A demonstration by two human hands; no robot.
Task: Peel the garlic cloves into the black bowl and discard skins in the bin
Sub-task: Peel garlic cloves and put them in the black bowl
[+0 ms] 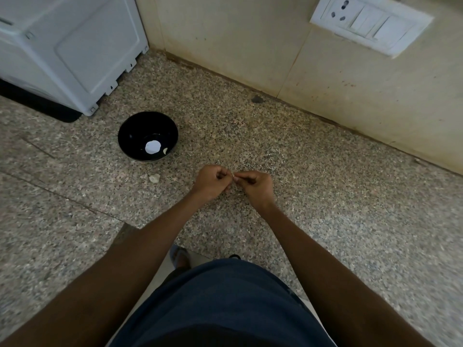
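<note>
**peeling a clove between two fingertip pinches**

both hands meet over the speckled stone tabletop (288,151), fingers curled. the left hand (211,182) and the right hand (253,186) each pinch one end of a small pale garlic clove (233,175), which sits almost hidden between the fingertips; whether its skin is already loosening is too small to tell.

the black bowl (130,136) stands well apart to the left and further from the person, with a white round patch at its bottom and one small pale piece (165,151) beside that, probably a peeled clove. a crumpled pale scrap (154,178), likely skin or another clove, lies on the tabletop between bowl and hands. no bin shows in view.

to do this step well, i judge it best to keep one hand as the anchor and let the other's nail lift the skin at the tip, then strip it along the clove's length rather than crushing it. the skin is thin and light, so it may cling to fingers or drift; keeping it pinched until the bin is reached should help. the bare clove then needs a short carry left to the bowl.
</note>
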